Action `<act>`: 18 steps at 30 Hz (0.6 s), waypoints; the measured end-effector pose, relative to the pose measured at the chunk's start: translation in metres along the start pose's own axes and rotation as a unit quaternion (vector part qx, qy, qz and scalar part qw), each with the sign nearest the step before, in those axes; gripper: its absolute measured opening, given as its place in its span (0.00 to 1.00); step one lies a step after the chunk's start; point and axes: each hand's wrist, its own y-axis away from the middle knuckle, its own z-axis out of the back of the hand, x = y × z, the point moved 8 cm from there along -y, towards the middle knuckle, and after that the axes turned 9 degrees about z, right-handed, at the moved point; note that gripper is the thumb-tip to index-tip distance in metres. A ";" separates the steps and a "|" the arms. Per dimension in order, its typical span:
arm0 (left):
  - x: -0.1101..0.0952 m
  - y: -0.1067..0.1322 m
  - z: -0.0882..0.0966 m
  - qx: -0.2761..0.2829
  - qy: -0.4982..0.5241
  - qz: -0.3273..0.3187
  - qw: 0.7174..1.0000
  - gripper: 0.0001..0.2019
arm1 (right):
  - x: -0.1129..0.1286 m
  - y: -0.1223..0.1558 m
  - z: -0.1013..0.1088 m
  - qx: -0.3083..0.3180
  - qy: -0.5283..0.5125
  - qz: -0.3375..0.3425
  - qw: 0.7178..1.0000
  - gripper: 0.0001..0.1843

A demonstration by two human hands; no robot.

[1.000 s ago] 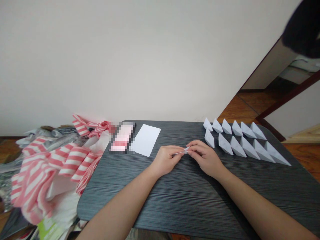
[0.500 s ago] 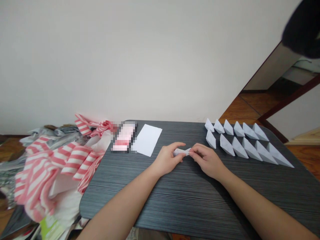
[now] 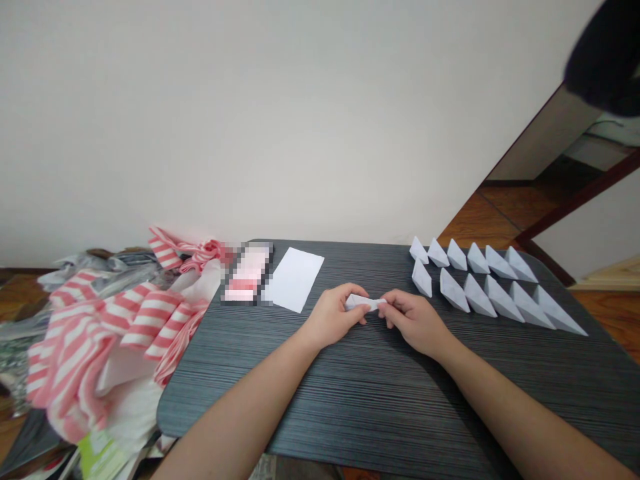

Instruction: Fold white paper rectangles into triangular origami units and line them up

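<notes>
Between my hands is a small piece of folded white paper (image 3: 359,303), held just above the dark table (image 3: 345,393). My left hand (image 3: 334,316) grips its left part, thumb in front and fingers behind. The thumb and fingers of my right hand (image 3: 411,319) pinch its right end. My fingers cover parts of the folds. To the right stand several folded white paper boats (image 3: 477,295) in two rows, with pointed tips. Left of my hands lies a flat stack or sheet of white paper (image 3: 295,279).
A blurred-out phone-like object (image 3: 249,272) lies at the table's left rear. Beyond the left edge is a heap of red-and-white striped cloth (image 3: 150,313) and plastic bags. A white wall (image 3: 300,120) rises behind the table. Something dark (image 3: 607,60) hangs at the upper right.
My left fingers have closed down onto the paper, which now shows more of its upper face. My right fingers have shifted slightly at its end. The boats have stayed in place.
</notes>
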 end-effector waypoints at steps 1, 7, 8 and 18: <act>0.001 0.000 0.000 0.003 0.005 0.005 1.000 0.15 | 0.001 0.000 0.000 0.004 0.001 0.001 1.000 0.12; 0.000 0.001 -0.004 0.040 -0.011 -0.008 0.999 0.13 | 0.002 0.000 -0.005 0.022 0.001 0.012 1.000 0.12; -0.001 0.001 -0.003 0.038 -0.010 -0.012 0.999 0.13 | 0.001 0.000 -0.004 0.017 -0.005 0.009 1.000 0.11; 0.003 -0.002 0.000 0.036 0.036 0.023 0.998 0.15 | -0.001 0.002 -0.004 0.033 -0.056 0.007 0.998 0.12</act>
